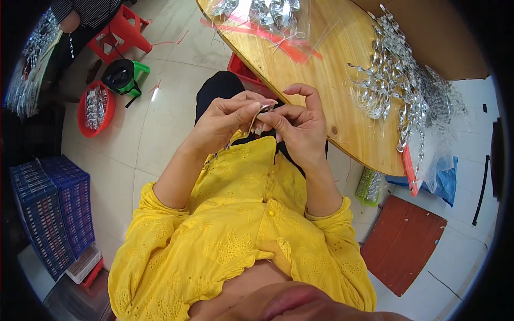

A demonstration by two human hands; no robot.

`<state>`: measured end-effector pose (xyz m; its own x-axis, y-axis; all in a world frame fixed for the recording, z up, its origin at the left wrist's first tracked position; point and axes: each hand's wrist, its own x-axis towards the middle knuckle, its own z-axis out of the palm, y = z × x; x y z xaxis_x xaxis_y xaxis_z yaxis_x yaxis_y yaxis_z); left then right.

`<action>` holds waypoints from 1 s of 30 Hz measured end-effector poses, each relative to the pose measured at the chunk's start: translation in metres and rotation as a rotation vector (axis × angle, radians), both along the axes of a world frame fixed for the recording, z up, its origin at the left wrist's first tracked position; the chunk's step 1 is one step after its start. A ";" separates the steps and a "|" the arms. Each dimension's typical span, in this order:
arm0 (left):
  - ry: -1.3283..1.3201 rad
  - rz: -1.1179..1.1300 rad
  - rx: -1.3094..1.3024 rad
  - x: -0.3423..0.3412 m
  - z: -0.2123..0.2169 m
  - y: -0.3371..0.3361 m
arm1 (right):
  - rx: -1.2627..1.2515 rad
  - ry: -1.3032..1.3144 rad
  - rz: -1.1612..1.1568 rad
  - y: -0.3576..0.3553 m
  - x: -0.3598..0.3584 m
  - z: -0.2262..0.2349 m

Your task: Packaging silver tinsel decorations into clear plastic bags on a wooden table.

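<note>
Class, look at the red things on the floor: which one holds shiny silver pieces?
The round red basin at the left, filled with silver pieces. The red stool beyond it and the flat red board at the right hold none.

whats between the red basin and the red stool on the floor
In the head view, a green and black container sits on the floor between the red basin and the red stool.

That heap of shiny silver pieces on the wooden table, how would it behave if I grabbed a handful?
The heap of silver pieces probably feels light; the pieces look small and thin. Clear threads trail from them, so they would likely tangle and drag neighbours along. Their glossy surfaces may slip on the wooden table.
</note>
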<state>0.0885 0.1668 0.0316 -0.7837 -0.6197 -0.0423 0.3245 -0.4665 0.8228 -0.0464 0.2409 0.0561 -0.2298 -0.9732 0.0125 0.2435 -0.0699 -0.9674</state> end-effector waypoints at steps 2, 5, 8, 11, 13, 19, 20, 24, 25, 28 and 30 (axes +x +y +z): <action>0.007 0.003 0.063 -0.001 -0.004 0.001 | 0.015 0.007 0.025 0.000 -0.001 -0.001; -0.022 0.099 0.098 -0.006 -0.002 0.004 | 0.006 0.096 0.035 -0.001 -0.003 0.001; -0.086 0.228 0.042 -0.006 -0.002 -0.004 | 0.270 0.461 0.103 0.008 -0.024 0.011; -0.005 0.178 0.011 0.001 -0.004 -0.020 | 0.255 0.601 0.032 0.018 -0.052 0.014; 0.055 0.116 -0.018 0.003 -0.007 -0.031 | 0.188 0.708 0.010 0.020 -0.069 0.020; 0.000 0.133 -0.462 -0.041 0.015 -0.026 | -0.041 0.990 0.002 -0.009 -0.063 0.051; -0.008 0.096 -0.377 -0.046 0.019 -0.021 | -0.157 1.046 0.030 -0.014 -0.065 0.051; -0.080 0.179 -0.289 -0.058 0.005 -0.017 | 0.086 0.836 0.040 -0.025 -0.093 0.049; -0.119 0.269 -0.291 -0.057 -0.002 -0.020 | 0.088 0.839 0.033 -0.024 -0.104 0.047; -0.107 0.258 -0.232 -0.051 -0.010 -0.024 | 0.146 0.763 -0.053 -0.016 -0.124 0.037; -0.099 0.290 -0.199 -0.056 -0.008 -0.020 | 0.075 0.634 -0.151 -0.014 -0.126 0.034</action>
